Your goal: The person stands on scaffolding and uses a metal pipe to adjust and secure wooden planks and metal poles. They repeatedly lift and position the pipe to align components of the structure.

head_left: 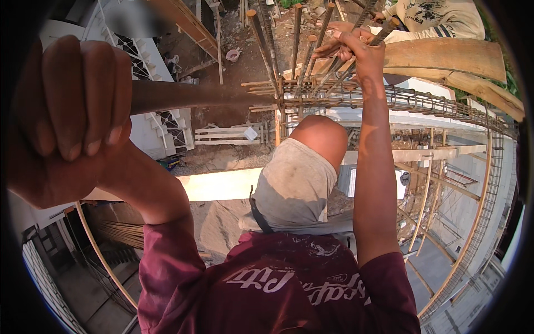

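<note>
My left hand (pixel 78 106) is raised close at the left, its fingers wrapped around a dark, smooth bar (pixel 183 93). The bar reaches rightward toward the rebar cage and blurs at its far end, so I cannot tell what it ends in. My right arm stretches forward, and my right hand (pixel 361 53) is closed around an upright steel rebar (pixel 385 32) with a rusty tip. Just left of it is a co-worker's hand (pixel 329 49), partly hidden among the bars. Below both hands, horizontal and upright bars cross in a tied rebar cage (pixel 300 92).
A co-worker in a cream top (pixel 439 19) is at the far right, behind curved wooden boards (pixel 445 58). The long rebar beam cage (pixel 434 100) runs rightward. A pale plank (pixel 219 185) lies below me. Further down are a slatted wooden pallet (pixel 222 135) and timber props (pixel 425 195).
</note>
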`<action>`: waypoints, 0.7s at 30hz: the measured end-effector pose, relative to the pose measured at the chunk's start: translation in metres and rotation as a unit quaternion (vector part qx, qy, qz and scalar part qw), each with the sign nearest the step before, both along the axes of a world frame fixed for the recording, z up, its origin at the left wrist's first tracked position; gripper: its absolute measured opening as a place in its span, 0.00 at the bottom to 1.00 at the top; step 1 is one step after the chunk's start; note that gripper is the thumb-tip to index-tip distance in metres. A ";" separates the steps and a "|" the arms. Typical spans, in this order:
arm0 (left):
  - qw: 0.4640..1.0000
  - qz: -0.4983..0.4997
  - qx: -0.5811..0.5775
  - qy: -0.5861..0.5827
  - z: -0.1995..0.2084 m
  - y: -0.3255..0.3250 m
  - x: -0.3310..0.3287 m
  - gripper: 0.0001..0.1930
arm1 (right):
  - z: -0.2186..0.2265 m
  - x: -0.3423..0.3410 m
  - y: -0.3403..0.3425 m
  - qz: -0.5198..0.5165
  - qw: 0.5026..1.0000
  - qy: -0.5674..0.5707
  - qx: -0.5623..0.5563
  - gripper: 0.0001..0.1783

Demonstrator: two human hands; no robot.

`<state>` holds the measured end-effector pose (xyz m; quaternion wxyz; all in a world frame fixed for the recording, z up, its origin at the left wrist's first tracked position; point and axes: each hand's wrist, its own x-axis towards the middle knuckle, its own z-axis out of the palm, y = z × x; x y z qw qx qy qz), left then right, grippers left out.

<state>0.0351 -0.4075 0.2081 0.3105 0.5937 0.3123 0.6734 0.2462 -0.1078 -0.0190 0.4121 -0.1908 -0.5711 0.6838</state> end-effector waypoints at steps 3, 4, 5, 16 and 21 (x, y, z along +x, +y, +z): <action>1.000 0.006 0.002 0.014 -0.003 -0.007 -0.002 0.15 | -0.001 -0.002 0.002 -0.033 0.998 -0.041 0.028 0.10; 1.000 0.016 -0.018 0.013 -0.003 -0.006 0.001 0.16 | -0.002 -0.002 0.003 -0.028 0.998 -0.041 0.029 0.11; 0.999 0.025 -0.037 0.011 -0.003 -0.003 0.006 0.17 | -0.002 -0.002 0.003 -0.028 0.998 -0.041 0.029 0.11; 0.992 -0.118 0.007 0.041 -0.025 0.030 0.003 0.20 | 0.001 0.000 0.001 -0.025 0.999 -0.040 0.012 0.13; 0.996 -0.084 0.004 0.004 -0.024 0.041 0.008 0.18 | -0.002 0.002 0.005 -0.027 0.997 -0.065 0.011 0.14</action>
